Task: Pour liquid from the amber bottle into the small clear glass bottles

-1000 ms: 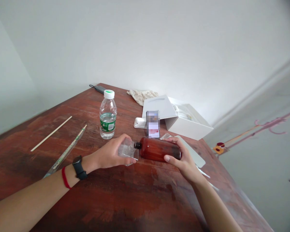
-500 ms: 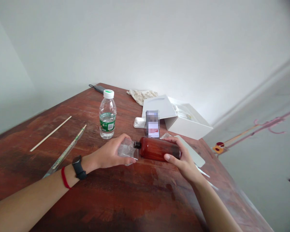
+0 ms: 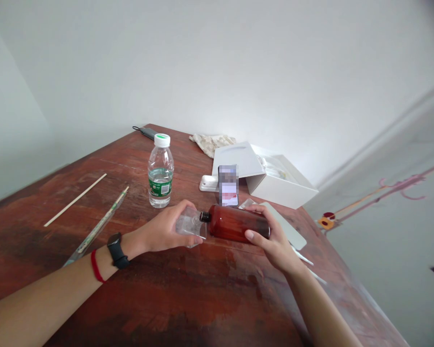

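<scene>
Partly hidden, the clear container (image 3: 190,225) in the left hand (image 3: 162,229)

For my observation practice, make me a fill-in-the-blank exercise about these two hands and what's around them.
The right hand grips a bottle of ____ colour. The left hand holds a small ____ square container. Next to the black watch on the left wrist is a ____ string. The label on the standing water bottle is ____.

Missing words: amber; clear; red; green.
</scene>
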`<state>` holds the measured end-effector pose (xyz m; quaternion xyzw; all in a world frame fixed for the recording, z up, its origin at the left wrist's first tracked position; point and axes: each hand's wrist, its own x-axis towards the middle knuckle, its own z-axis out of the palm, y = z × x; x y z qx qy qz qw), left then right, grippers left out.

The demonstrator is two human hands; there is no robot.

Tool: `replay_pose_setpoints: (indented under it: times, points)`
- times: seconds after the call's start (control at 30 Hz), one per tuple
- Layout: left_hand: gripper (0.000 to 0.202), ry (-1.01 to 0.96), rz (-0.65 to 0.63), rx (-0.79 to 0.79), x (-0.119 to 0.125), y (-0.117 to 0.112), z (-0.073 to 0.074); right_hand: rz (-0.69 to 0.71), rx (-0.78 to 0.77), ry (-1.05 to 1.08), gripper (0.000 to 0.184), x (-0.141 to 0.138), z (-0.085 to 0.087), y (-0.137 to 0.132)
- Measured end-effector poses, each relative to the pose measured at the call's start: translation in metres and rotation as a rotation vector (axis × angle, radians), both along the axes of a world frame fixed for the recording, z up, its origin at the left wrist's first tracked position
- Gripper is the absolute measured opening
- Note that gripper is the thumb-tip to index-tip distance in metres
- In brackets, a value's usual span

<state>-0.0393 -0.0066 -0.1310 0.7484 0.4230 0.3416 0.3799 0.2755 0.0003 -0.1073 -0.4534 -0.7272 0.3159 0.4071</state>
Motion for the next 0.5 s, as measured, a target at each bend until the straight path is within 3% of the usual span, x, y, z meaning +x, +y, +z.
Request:
replay_pose_setpoints:
  times: [0.5]
  points:
    - [0.064, -0.006, -0.013, -0.006, 0.0003, -0.0007, 0.001, 0.004, -0.005, 0.018, 0.052, 0.0016, -0.0015, -0.0007]
